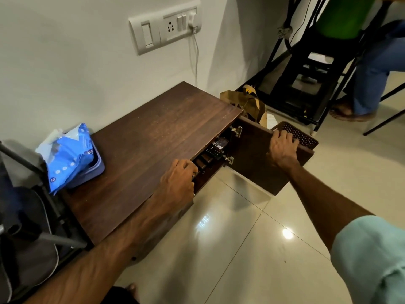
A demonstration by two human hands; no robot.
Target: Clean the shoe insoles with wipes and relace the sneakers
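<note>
A low dark wooden cabinet [140,137] stands against the wall. Its right door [258,163] is swung open toward me. My right hand [283,148] grips the top edge of that door. My left hand [178,178] has its fingers curled over the cabinet's front edge, beside the opening. Inside the opening dark footwear [211,152] shows dimly; no sneaker or insole is clearly visible. A blue pack of wipes [68,150] lies on a dark blue box [92,170] at the left end of the cabinet top.
A brown paper bag [249,105] and a brown perforated basket [300,134] sit behind the open door. A black metal rack [306,80] stands at the right, with a seated person's legs [372,80] beside it. A dark bag on a frame [26,227] fills the left. The floor is glossy tile.
</note>
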